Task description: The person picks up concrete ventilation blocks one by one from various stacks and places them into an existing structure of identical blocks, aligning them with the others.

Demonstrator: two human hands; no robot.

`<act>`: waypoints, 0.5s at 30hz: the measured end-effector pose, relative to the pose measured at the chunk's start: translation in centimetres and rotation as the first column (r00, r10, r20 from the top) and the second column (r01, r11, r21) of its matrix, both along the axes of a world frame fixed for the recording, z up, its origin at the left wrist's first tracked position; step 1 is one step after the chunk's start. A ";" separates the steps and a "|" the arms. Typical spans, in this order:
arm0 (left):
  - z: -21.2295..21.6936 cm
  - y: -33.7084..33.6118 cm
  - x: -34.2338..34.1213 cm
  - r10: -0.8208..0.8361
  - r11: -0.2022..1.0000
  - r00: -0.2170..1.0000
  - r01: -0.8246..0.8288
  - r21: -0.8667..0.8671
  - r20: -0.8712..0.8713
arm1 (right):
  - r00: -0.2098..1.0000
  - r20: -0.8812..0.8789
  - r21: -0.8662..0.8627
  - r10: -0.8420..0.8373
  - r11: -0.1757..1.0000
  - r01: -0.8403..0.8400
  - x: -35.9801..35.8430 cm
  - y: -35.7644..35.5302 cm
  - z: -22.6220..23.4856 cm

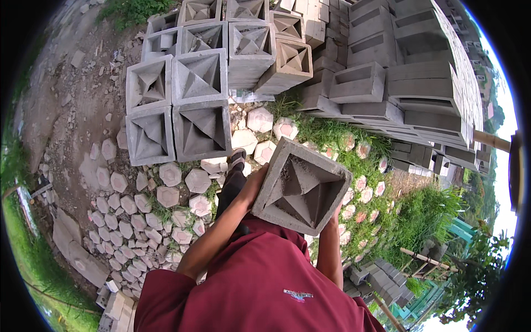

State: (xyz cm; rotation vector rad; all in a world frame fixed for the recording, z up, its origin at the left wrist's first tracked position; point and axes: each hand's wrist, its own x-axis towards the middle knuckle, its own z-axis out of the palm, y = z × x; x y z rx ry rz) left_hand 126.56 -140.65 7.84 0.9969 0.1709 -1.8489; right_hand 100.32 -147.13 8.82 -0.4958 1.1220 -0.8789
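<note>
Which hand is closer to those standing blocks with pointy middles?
Left. The left hand grips the held block on the side toward the standing blocks; the right hand is farther, on the opposite side.

Concrete block (301, 189) between left grip (255, 184) and right grip (335, 213), hexagonal pavers (197, 181) below

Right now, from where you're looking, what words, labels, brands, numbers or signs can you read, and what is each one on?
Maroon shirt: a small emblem with lettering, too small and blurred to quote reliably.
Held concrete block: no writing visible.
Larger concrete blocks standing in rows: no writing visible.
Hexagonal pavers: none readable.
</note>
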 end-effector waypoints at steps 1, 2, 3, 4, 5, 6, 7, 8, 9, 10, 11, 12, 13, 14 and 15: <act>0.5 -1.1 0.2 0.063 0.998 0.998 -0.062 -0.024 0.030 | 0.999 0.005 0.016 0.043 0.999 -0.043 0.3 -1.8 -0.2; 0.6 -2.0 0.4 0.124 0.991 0.991 -0.122 -0.047 0.057 | 0.996 0.008 0.040 0.084 0.996 -0.084 0.5 -3.7 -0.7; -0.7 -2.5 0.5 0.105 0.993 0.994 -0.106 0.060 0.016 | 0.991 0.012 0.063 0.137 0.989 -0.137 0.9 -5.7 -1.4; -1.2 -3.1 0.7 0.150 0.986 0.989 -0.151 0.072 0.021 | 0.981 0.016 0.090 0.191 0.977 -0.192 1.2 -7.7 -2.2; -1.8 -3.7 0.7 0.194 0.976 0.981 -0.196 0.091 0.024 | 0.967 0.022 0.125 0.252 0.959 -0.253 1.4 -9.5 -3.0; -2.5 -4.1 0.5 0.245 0.963 0.969 -0.247 0.111 0.027 | 0.946 0.031 0.158 0.322 0.933 -0.323 2.0 -11.8 -4.2; -2.5 -4.6 0.1 0.336 0.933 0.942 -0.334 0.136 0.005 | 0.919 0.032 0.188 0.394 0.900 -0.392 2.3 -13.7 -5.4; -3.0 -5.4 -0.3 0.423 0.894 0.906 -0.423 0.151 0.034 | 0.879 0.038 0.208 0.475 0.857 -0.472 3.2 -16.1 -6.5; -3.6 -5.5 -0.9 0.511 0.840 0.856 -0.515 0.170 0.071 | 0.808 0.037 0.186 0.588 0.790 -0.584 4.6 -17.9 -7.2; -4.2 -5.9 -1.9 0.588 0.782 0.803 -0.596 0.184 0.101 | 0.782 0.051 0.235 0.621 0.754 -0.614 5.2 -19.8 -8.6; -5.6 -6.2 -2.7 0.647 0.732 0.755 -0.653 0.195 0.101 | 0.751 0.073 0.271 0.656 0.712 -0.648 6.3 -21.8 -10.3; -7.9 -6.4 -4.6 0.708 0.663 0.691 -0.722 0.200 0.147 | 0.721 0.093 0.307 0.687 0.669 -0.677 7.3 -23.7 -11.9; -10.9 -4.9 -7.1 0.764 0.566 0.606 -0.795 0.219 0.222 | 0.616 0.129 0.274 0.777 0.569 -0.775 10.2 -23.8 -12.1; -12.6 -4.3 -9.9 0.798 0.487 0.541 -0.838 0.246 0.265 | 0.539 0.085 0.353 0.838 0.480 -0.803 11.5 -24.3 -11.7; -12.7 -5.2 -11.5 0.870 0.396 0.456 -0.873 0.287 0.188 | 0.456 0.040 0.428 0.889 0.397 -0.812 12.9 -25.2 -11.5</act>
